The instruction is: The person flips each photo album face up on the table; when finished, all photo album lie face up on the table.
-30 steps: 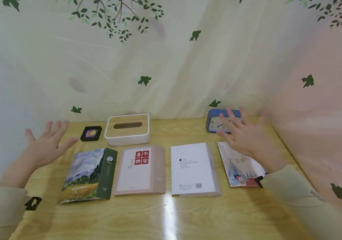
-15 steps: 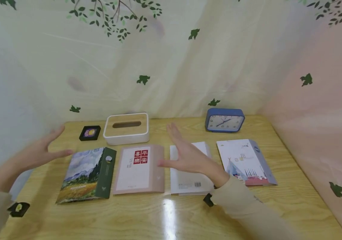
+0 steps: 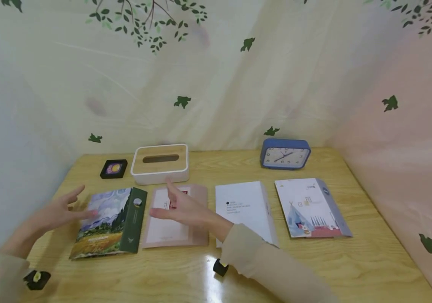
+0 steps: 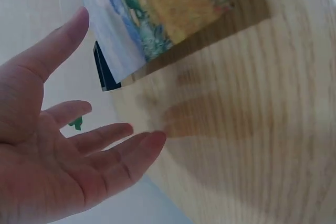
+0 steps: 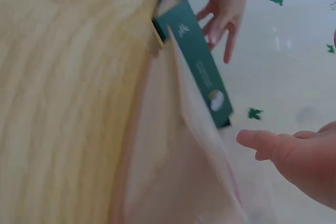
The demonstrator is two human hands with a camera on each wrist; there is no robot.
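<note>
My left hand (image 3: 58, 212) hovers at the left side of a book with a painted landscape cover and green spine (image 3: 104, 223). In the left wrist view its thumb and fingers (image 4: 113, 166) are spread apart, with nothing between them. My right hand (image 3: 185, 208) is above a pink book (image 3: 166, 229) with red characters, partly hiding its cover. The right wrist view shows the right hand (image 5: 294, 156) relaxed and holding nothing, beside the pink book (image 5: 168, 171); beyond it stands the green spine (image 5: 197, 61). Whether either hand touches a book, I cannot tell.
A white book (image 3: 238, 198) and a book with a tent picture (image 3: 307, 210) lie to the right. Behind the row are a small black frame (image 3: 113, 168), a tissue box (image 3: 160, 164) with a wooden lid, and a blue clock (image 3: 285, 154). A patterned curtain (image 3: 216, 84) backs the table.
My right hand has swept left from over the tent-picture book, past the white book, to the pink book. The left hand has come down and right toward the landscape book.
</note>
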